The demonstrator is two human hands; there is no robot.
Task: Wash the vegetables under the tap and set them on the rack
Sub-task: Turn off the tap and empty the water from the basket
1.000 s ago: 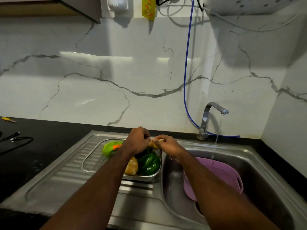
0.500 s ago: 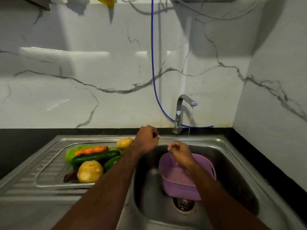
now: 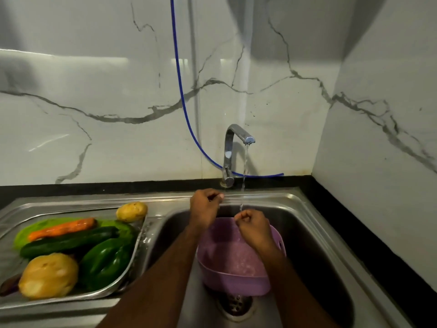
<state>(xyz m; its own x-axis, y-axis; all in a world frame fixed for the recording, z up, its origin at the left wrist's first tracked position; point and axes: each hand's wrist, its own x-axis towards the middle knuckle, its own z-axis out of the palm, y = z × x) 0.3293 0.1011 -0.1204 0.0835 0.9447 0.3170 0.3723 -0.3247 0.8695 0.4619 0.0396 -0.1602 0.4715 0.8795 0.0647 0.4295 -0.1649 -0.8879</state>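
Six or so vegetables already lie on the steel rack (image 3: 139, 252) left of the sink basin (image 3: 314, 245): two potatoes (image 3: 48, 275), a carrot (image 3: 62, 229), a cucumber (image 3: 68, 242), a green pepper (image 3: 104, 262) and a pale green one under them. Water runs from the tap (image 3: 237, 136). Right of the rack, over the basin, the left hand (image 3: 204, 210) and right hand (image 3: 251, 227) are curled into loose fists; whether they pinch anything I cannot tell. A purple basket (image 3: 234, 268) below them looks empty, so washing seems nearly done; perhaps only the tap remains to be shut off.
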